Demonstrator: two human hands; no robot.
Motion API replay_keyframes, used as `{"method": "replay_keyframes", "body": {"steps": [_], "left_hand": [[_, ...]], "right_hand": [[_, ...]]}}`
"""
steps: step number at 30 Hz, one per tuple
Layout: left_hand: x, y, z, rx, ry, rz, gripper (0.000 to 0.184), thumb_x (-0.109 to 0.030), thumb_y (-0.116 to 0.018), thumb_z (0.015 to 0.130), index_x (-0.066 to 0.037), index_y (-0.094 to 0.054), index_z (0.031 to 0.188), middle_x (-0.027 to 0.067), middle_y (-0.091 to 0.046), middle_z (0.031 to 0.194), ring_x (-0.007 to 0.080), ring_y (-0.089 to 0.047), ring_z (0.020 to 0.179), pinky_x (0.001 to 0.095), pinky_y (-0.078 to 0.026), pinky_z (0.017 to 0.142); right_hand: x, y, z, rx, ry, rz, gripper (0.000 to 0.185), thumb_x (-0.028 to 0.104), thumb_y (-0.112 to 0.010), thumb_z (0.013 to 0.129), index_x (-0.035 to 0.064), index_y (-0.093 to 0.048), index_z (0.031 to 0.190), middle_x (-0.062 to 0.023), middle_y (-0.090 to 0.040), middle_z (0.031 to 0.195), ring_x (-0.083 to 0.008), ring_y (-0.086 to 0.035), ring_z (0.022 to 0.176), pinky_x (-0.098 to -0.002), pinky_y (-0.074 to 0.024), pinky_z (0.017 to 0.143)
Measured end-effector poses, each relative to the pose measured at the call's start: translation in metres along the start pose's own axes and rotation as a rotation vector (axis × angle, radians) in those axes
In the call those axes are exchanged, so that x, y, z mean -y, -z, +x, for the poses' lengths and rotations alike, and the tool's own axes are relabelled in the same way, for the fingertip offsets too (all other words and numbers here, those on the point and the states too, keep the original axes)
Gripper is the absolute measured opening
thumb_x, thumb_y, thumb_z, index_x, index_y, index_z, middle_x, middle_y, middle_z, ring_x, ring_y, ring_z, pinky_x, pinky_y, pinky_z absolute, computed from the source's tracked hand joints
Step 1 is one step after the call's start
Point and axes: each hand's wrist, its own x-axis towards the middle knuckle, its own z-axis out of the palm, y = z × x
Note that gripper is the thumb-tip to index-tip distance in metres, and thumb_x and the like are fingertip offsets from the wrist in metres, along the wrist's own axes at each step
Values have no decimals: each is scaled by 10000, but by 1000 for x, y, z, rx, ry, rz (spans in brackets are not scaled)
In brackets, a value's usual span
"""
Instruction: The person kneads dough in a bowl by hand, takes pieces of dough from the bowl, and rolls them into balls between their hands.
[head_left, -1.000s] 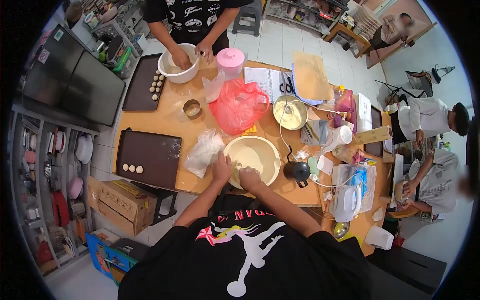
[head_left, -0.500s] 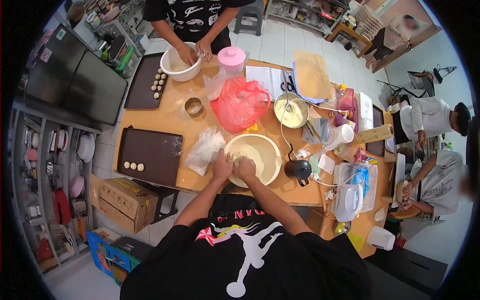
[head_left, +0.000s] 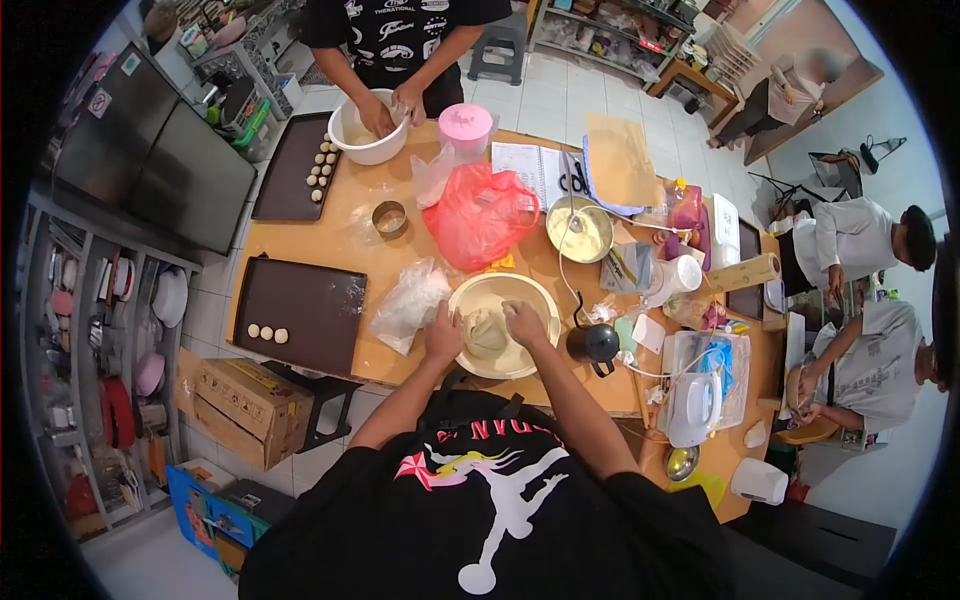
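Note:
A cream mixing bowl [head_left: 546,294] stands at the near edge of the table in front of me. In it lies a pale, soft lump of dough [head_left: 486,334] with a creased surface. My left hand [head_left: 443,334] is closed on the bowl's left rim, thumb toward the inside. Over the right part of the bowl, my right hand [head_left: 523,322] hovers beside the dough with loosely bent fingers apart and nothing visible in them; its fingertips are partly hidden. Left of the bowl rests a clear plastic bag [head_left: 410,305] with white contents.
A dark tray [head_left: 305,310] holding several dough balls [head_left: 267,333] lies to the left. Beyond the bowl are a red plastic bag [head_left: 480,215] and a metal ring [head_left: 390,219]. A black kettle [head_left: 596,344] stands close on the right. Across the table, another person's hands work in a white bowl [head_left: 370,153].
My right hand has moved right, off the dough, which now shows in full. My left hand has stayed at the bowl's left side. The view has shifted slightly.

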Motion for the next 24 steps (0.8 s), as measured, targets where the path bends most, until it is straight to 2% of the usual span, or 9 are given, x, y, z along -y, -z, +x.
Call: {"method": "replay_keyframes", "body": {"steps": [3, 6, 9, 12, 15, 18, 19, 21, 24], "left_hand": [[-4, 3, 0, 22, 25, 7, 255, -273, -511, 950, -42, -472, 1052, 280, -638, 831, 502, -606, 813, 590, -451, 716], [-6, 8, -4, -7, 38, -42, 257, -275, -509, 951, -40, -489, 1053, 267, -646, 852, 501, -607, 819, 583, -456, 717], [-10, 14, -7, -42, 74, -76, 261, -278, -509, 950, -39, -501, 1055, 258, -653, 866, 499, -607, 824, 578, -459, 720], [-13, 16, -8, -12, 89, -4, 278, -290, -514, 953, -32, -508, 1056, 256, -641, 901, 463, -620, 860, 546, -467, 736], [-9, 4, -5, -37, 109, 23, 308, -301, -508, 953, -30, -518, 1100, 250, -641, 902, 461, -620, 874, 543, -469, 752], [-8, 3, -6, -55, 110, 17, 313, -287, -509, 953, -25, -514, 1124, 250, -646, 920, 465, -618, 875, 543, -469, 759], [-7, 3, -7, -40, 109, -3, 315, -283, -509, 953, -25, -513, 1133, 253, -646, 931, 466, -618, 879, 542, -470, 761], [-4, 2, -6, -16, 106, -47, 320, -274, -509, 954, -24, -511, 1153, 259, -647, 955, 468, -618, 889, 540, -472, 764], [2, -6, -6, -101, 53, -67, 254, -274, -512, 948, -58, -479, 1078, 289, -641, 846, 517, -599, 809, 598, -450, 718]], "right_hand": [[17, -24, 9, 26, 85, -163, 334, 227, -493, 911, 27, -654, 1125, -216, -654, 1078, -428, -602, 1009, -466, -476, 904], [29, -36, 13, 73, 209, -50, 277, 207, -556, 858, 22, -677, 1025, -200, -662, 1032, -384, -611, 1008, -454, -486, 887], [62, 0, -9, 205, 376, -118, 238, 175, -604, 812, 28, -679, 983, -194, -657, 1000, -370, -618, 974, -444, -493, 870], [58, 13, -32, 237, 542, -160, 188, 148, -624, 796, 32, -684, 931, -179, -653, 943, -354, -624, 945, -435, -498, 865], [58, 24, -61, 221, 595, -269, 139, 113, -617, 791, 34, -690, 879, -192, -649, 955, -357, -635, 931, -446, -502, 852], [59, 18, -81, 253, 510, -549, 133, 121, -628, 776, 34, -689, 855, -184, -657, 917, -372, -645, 874, -455, -522, 785], [64, 20, -90, 197, 509, -493, 135, 117, -599, 786, 17, -678, 827, -213, -647, 888, -386, -652, 827, -467, -533, 732], [62, 11, -92, 130, 416, -541, 146, 120, -580, 798, 6, -668, 824, -221, -644, 860, -388, -656, 812, -475, -536, 720], [65, 7, -92, 130, 341, -585, 154, 115, -560, 815, -2, -649, 859, -230, -644, 844, -392, -661, 813, -485, -538, 721]]}}
